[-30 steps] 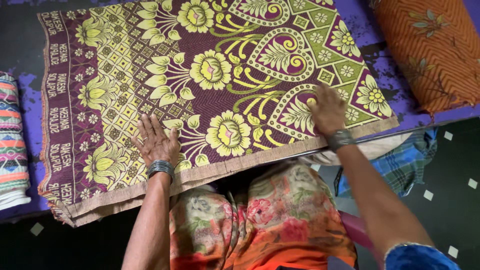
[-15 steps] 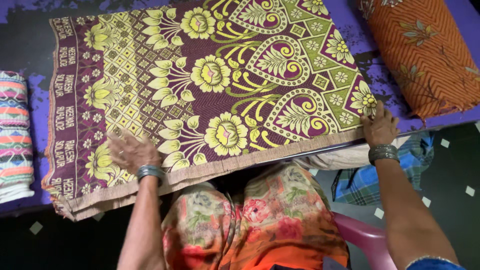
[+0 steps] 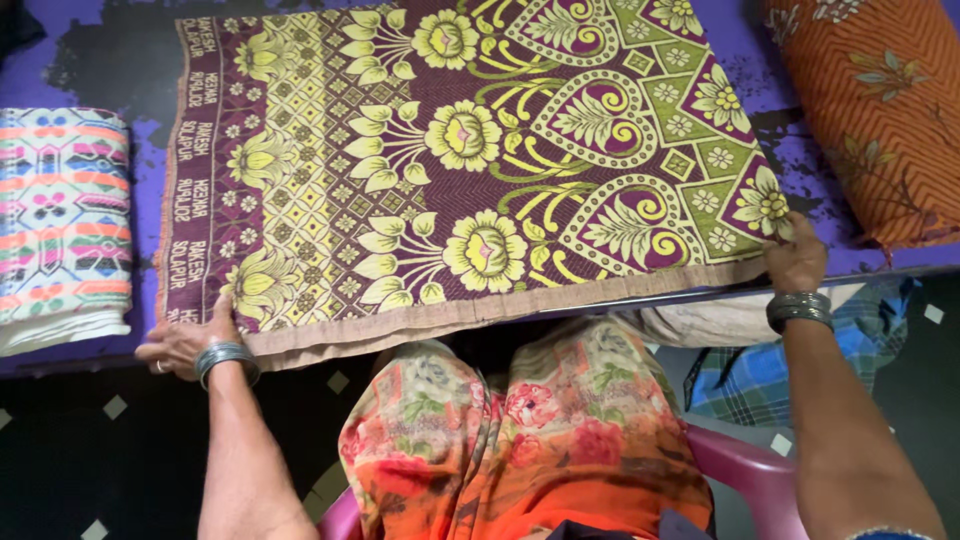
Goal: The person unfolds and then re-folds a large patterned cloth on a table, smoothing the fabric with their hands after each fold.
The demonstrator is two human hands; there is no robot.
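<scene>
Your L hand (image 3: 185,345) & R hand (image 3: 795,262) are far apart, each pinching a near corner of the flowery blanket (image 3: 470,160) on the purple table (image 3: 800,200).

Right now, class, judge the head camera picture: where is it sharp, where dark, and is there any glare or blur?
Head view: the maroon-and-yellow floral woven blanket is sharp and evenly lit, without glare; the dark speckled floor below falls into shadow; the left hand and right hand at the blanket's near corners show little blur.

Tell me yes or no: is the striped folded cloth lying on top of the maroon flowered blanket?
No: the striped folded cloth lies on the purple table, apart from the maroon flowered blanket.
</scene>
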